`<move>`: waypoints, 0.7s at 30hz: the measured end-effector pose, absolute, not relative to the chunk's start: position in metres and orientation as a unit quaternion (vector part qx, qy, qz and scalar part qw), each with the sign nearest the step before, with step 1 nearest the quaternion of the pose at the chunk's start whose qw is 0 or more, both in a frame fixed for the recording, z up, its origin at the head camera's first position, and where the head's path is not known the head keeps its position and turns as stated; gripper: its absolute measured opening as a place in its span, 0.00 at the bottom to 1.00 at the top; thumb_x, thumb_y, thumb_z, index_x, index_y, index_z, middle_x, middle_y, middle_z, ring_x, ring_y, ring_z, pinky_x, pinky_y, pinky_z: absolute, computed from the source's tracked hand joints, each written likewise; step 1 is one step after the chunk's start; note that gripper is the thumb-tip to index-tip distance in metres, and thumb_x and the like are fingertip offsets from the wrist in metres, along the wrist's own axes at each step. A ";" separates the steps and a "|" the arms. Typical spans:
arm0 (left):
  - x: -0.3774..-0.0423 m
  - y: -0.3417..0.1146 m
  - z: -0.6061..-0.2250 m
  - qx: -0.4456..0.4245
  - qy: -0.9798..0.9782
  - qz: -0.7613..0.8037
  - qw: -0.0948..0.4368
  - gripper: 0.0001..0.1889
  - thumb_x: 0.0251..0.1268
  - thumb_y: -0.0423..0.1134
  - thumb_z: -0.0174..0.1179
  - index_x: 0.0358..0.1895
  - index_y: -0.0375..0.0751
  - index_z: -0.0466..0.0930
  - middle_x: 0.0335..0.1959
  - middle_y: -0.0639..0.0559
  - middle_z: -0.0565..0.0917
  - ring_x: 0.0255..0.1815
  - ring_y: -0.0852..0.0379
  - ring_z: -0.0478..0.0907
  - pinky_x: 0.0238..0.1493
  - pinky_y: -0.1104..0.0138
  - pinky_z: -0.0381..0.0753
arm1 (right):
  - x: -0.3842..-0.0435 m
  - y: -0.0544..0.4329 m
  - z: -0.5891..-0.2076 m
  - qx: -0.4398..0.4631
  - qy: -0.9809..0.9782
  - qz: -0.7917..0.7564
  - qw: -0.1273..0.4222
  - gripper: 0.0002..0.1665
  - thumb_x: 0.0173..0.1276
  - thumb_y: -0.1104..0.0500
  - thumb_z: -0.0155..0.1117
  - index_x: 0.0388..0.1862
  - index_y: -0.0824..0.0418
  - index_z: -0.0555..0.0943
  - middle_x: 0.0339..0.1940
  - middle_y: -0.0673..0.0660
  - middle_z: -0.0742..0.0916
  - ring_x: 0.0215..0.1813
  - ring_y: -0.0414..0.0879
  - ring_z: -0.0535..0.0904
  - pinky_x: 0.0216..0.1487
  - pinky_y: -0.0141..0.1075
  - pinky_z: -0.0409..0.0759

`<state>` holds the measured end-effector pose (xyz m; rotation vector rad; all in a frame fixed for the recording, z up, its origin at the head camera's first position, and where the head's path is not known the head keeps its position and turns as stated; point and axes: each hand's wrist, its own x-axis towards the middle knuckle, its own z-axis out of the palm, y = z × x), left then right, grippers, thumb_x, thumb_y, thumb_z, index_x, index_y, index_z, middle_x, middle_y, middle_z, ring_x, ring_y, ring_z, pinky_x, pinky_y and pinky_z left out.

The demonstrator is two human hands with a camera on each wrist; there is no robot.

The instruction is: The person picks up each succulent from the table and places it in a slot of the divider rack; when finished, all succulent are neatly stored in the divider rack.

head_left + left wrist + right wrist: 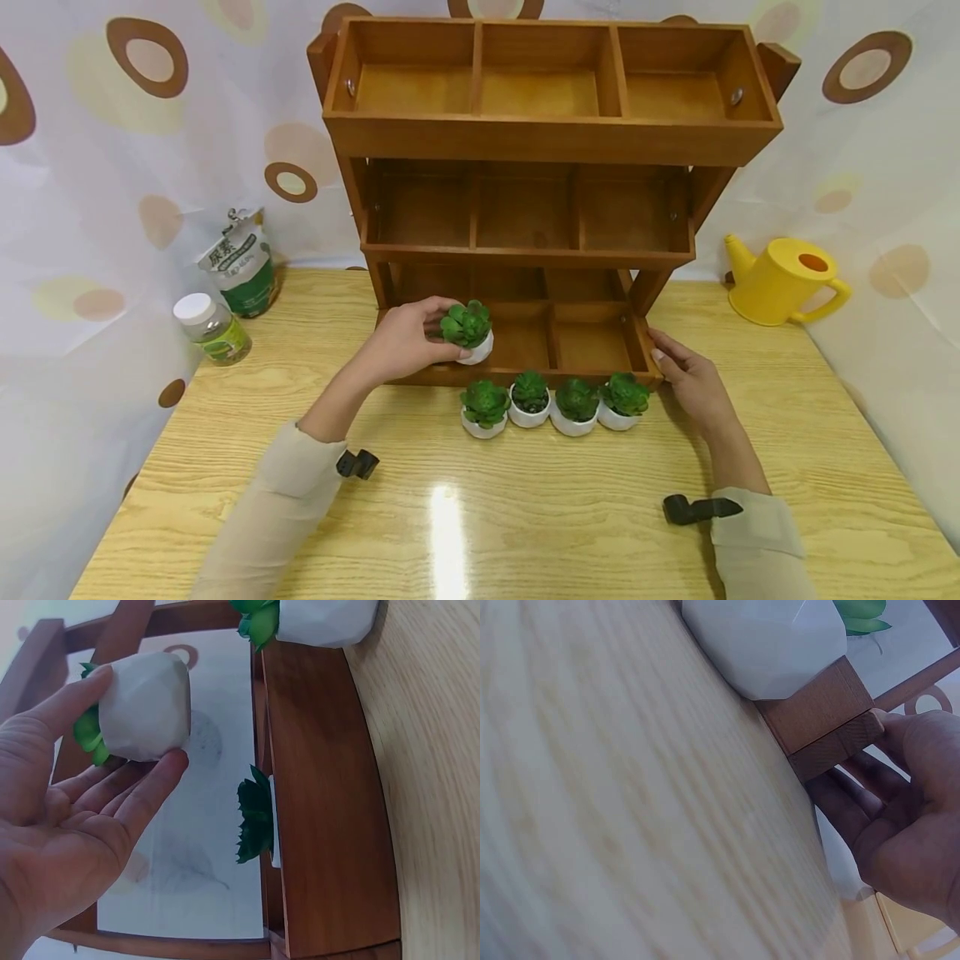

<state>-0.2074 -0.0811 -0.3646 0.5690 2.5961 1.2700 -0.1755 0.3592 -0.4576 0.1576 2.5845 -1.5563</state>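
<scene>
My left hand holds a small potted succulent above the lowest tier of a brown wooden shelf. Its white faceted pot sits between thumb and fingers, tilted on its side in the left wrist view. Another succulent stands behind the front board of that tier, screened by my left hand in the head view. At the shelf's lower right corner, my right hand grips the wooden end with thumb and bent fingers. Several potted succulents line up on the table along the shelf's front.
A yellow watering can stands right of the shelf. To the left are a lidded jar and a green and white pouch. Dividers split each tier into compartments. Patterned cloth hangs behind the wooden table.
</scene>
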 end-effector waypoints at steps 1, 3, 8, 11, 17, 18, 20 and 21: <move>-0.209 -0.080 -0.365 0.193 0.878 0.428 0.098 0.34 0.53 0.49 0.77 0.65 0.49 0.77 0.57 0.50 0.86 0.61 0.52 0.83 0.61 0.55 0.82 | -0.175 0.359 -0.457 0.053 0.853 -0.516 0.060 0.33 0.83 0.42 0.42 0.83 0.44 0.56 0.84 0.56 0.60 0.83 0.58 0.56 0.78 0.57 0.59; -0.211 -0.076 -0.364 0.193 0.877 0.430 0.098 0.33 0.53 0.49 0.77 0.64 0.49 0.78 0.57 0.51 0.86 0.61 0.52 0.83 0.60 0.55 0.82 | -0.175 0.359 -0.456 0.053 0.852 -0.517 0.061 0.33 0.83 0.41 0.43 0.83 0.44 0.56 0.84 0.56 0.60 0.83 0.58 0.56 0.78 0.57 0.59; -0.216 -0.069 -0.366 0.196 0.872 0.437 0.101 0.32 0.55 0.49 0.76 0.64 0.49 0.78 0.56 0.52 0.86 0.61 0.52 0.83 0.60 0.54 0.83 | -0.173 0.359 -0.456 0.043 0.860 -0.505 0.059 0.34 0.83 0.40 0.42 0.83 0.45 0.56 0.83 0.57 0.61 0.82 0.59 0.57 0.77 0.53 0.61; -0.220 -0.065 -0.368 0.197 0.873 0.435 0.102 0.33 0.56 0.49 0.75 0.65 0.49 0.77 0.57 0.51 0.86 0.61 0.51 0.83 0.60 0.54 0.83 | -0.172 0.359 -0.456 0.039 0.865 -0.497 0.056 0.35 0.82 0.39 0.42 0.83 0.45 0.57 0.83 0.57 0.63 0.82 0.58 0.58 0.76 0.42 0.66; -0.226 -0.058 -0.376 0.201 0.871 0.437 0.102 0.33 0.57 0.48 0.75 0.66 0.46 0.76 0.58 0.49 0.85 0.61 0.49 0.82 0.60 0.55 0.82 | -0.172 0.358 -0.456 0.036 0.864 -0.499 0.053 0.35 0.82 0.39 0.43 0.83 0.46 0.57 0.83 0.58 0.62 0.82 0.59 0.57 0.78 0.50 0.63; -0.227 -0.057 -0.377 0.202 0.870 0.437 0.102 0.33 0.57 0.48 0.75 0.66 0.45 0.76 0.58 0.49 0.85 0.61 0.49 0.82 0.60 0.54 0.82 | -0.172 0.358 -0.455 0.037 0.863 -0.501 0.053 0.35 0.82 0.39 0.43 0.83 0.46 0.57 0.83 0.58 0.62 0.82 0.60 0.56 0.78 0.55 0.61; -0.229 -0.055 -0.379 0.203 0.870 0.437 0.101 0.33 0.57 0.48 0.75 0.66 0.45 0.76 0.57 0.49 0.85 0.61 0.49 0.83 0.61 0.54 0.82 | -0.172 0.358 -0.455 0.038 0.861 -0.505 0.052 0.35 0.82 0.39 0.43 0.83 0.46 0.57 0.83 0.58 0.61 0.83 0.61 0.55 0.78 0.59 0.58; -0.230 -0.054 -0.380 0.204 0.870 0.437 0.100 0.33 0.57 0.48 0.75 0.66 0.45 0.76 0.57 0.48 0.85 0.61 0.49 0.83 0.60 0.54 0.82 | -0.172 0.358 -0.455 0.037 0.860 -0.507 0.052 0.35 0.82 0.40 0.43 0.83 0.47 0.57 0.83 0.58 0.61 0.83 0.61 0.55 0.78 0.60 0.58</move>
